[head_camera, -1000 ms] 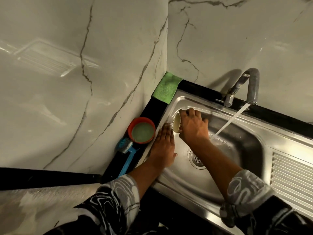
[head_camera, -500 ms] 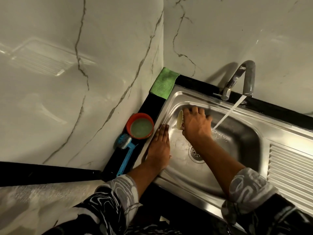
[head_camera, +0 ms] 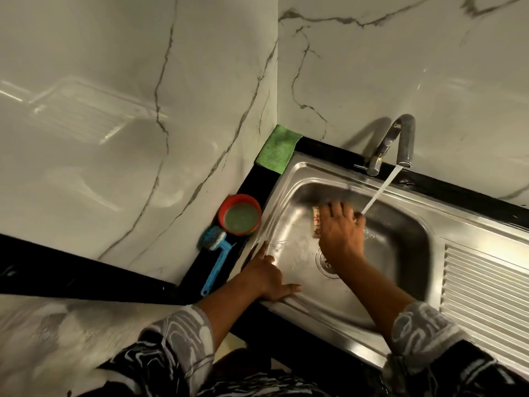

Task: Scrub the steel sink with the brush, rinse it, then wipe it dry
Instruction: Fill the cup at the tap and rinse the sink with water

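R hand [head_camera: 340, 233] grips cup [head_camera: 315, 226], now nearer stream [head_camera: 380, 190]; L hand [head_camera: 267, 275] flat, slid back on sink [head_camera: 320, 306].

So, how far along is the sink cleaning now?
Scrubbing looks done: the blue brush lies aside on the counter. Rinsing is in hand: the tap runs and the right hand holds a small cup in the sink. Wiping is left: the green cloth lies untouched in the corner.
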